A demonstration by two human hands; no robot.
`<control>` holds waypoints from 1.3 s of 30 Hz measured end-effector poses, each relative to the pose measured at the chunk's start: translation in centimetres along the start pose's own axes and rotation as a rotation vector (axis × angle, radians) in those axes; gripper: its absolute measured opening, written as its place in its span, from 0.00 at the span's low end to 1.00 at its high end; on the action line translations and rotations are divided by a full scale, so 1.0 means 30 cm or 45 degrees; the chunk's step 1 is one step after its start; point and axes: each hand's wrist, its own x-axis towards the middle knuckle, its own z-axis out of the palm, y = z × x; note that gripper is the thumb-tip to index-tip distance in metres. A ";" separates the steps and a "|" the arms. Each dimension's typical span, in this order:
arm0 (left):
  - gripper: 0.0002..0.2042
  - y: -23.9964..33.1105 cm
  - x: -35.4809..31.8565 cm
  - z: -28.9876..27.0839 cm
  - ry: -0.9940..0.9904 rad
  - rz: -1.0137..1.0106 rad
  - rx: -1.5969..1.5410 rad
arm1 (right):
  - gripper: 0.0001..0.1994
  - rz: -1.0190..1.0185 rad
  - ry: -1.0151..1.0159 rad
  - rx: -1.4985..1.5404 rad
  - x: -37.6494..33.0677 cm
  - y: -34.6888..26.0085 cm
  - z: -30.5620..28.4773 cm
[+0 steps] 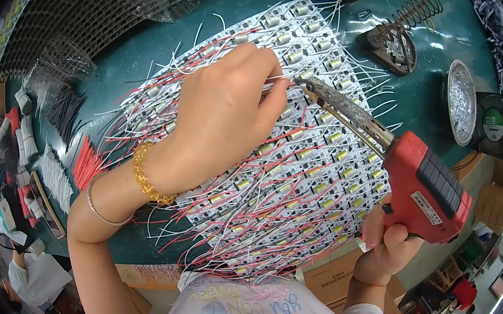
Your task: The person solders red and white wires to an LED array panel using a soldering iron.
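Note:
A large panel of small white circuit boards (340, 167) lies on the green table, with many red and white wires trailing from it. My left hand (224, 101) is over the panel's upper middle, thumb and forefinger pinched on a thin white wire (280, 78). In my right hand (394, 251), at the panel's right side, is the grip of a red and black soldering gun (425, 186). The gun's dark tip points left and reaches close to the pinched wire's end; whether they touch I cannot tell.
Behind the gun stand a spring-coil soldering iron stand (394, 46), a round metal dish (461, 103) and a black fan (496, 126). On the left lie bundles of black wires (67, 114), red wires (87, 164) and white wires (55, 177), below dark grid panels (116, 8).

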 end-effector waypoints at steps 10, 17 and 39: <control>0.06 0.022 0.004 -0.009 -0.051 -0.077 0.044 | 0.35 -0.166 -0.150 -0.229 0.001 0.048 -0.074; 0.06 0.022 0.003 -0.009 -0.045 -0.080 0.041 | 0.37 -0.051 -0.067 -0.033 -0.007 0.020 -0.017; 0.06 0.002 0.000 -0.019 -0.033 0.010 0.006 | 0.36 -0.058 -0.179 0.058 0.008 0.012 -0.015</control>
